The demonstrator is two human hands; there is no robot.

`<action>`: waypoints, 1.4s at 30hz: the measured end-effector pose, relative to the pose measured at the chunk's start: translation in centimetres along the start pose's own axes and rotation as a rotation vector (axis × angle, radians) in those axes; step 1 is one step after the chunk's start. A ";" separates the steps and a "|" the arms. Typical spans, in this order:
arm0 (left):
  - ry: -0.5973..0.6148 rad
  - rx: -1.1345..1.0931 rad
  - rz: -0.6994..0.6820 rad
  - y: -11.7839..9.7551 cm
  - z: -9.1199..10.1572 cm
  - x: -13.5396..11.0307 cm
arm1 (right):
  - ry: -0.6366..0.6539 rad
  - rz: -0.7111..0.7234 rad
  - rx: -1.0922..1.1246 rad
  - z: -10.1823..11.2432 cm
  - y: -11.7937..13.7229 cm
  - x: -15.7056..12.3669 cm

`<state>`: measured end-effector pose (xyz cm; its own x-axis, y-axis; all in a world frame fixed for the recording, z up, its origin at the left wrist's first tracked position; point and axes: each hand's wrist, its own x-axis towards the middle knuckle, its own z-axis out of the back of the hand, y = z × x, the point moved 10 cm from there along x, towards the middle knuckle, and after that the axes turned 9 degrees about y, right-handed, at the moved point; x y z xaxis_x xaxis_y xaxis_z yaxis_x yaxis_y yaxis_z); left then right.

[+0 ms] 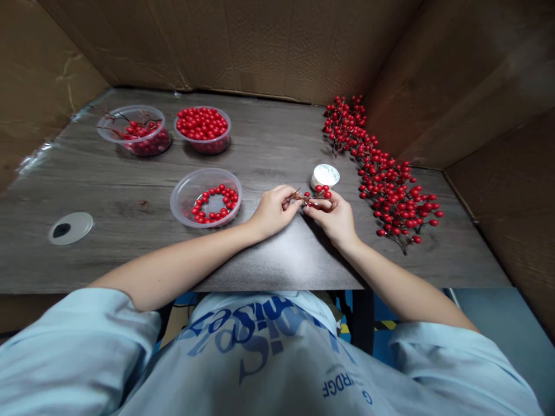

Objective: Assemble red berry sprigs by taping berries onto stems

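Note:
Both hands meet over the middle of the grey wooden table point(269, 150). My left hand point(273, 211) is closed, pinching the brown stem end of a small berry sprig point(315, 195). My right hand point(335, 218) is closed on the other end, where a few red berries sit. A clear plastic bowl point(206, 197) with a ring of loose red berries stands just left of my left hand. A small white round container point(325, 175) sits right behind the sprig.
A long pile of red berry branches point(384, 173) lies along the right side. At the back left stand a bowl of stems and berries point(134, 130) and a bowl full of berries point(203, 128). A clear lid point(70, 227) lies front left. Cardboard walls surround the table.

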<state>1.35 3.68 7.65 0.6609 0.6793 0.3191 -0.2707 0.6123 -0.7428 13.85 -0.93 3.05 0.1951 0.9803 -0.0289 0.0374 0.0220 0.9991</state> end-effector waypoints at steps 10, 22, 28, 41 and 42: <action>0.019 0.033 -0.019 -0.4 -0.2 -0.1 | -0.020 -0.007 0.030 0.0 0.0 -0.1; 0.026 0.051 -0.043 -0.6 -0.5 0.0 | -0.036 -0.038 -0.021 0.2 -0.2 -0.2; 0.023 0.048 -0.039 -0.7 -0.4 0.0 | -0.038 -0.052 -0.032 0.2 -0.3 -0.2; -0.007 -0.056 0.045 0.5 -0.2 0.1 | 0.012 -0.019 0.058 -0.2 0.0 -0.2; -0.011 -0.072 0.061 0.7 -0.2 0.1 | 0.017 -0.023 0.054 -0.2 0.0 -0.2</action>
<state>1.32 4.11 7.05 0.6368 0.7191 0.2784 -0.2586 0.5393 -0.8015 13.62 -1.06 3.01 0.1772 0.9828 -0.0510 0.0946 0.0346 0.9949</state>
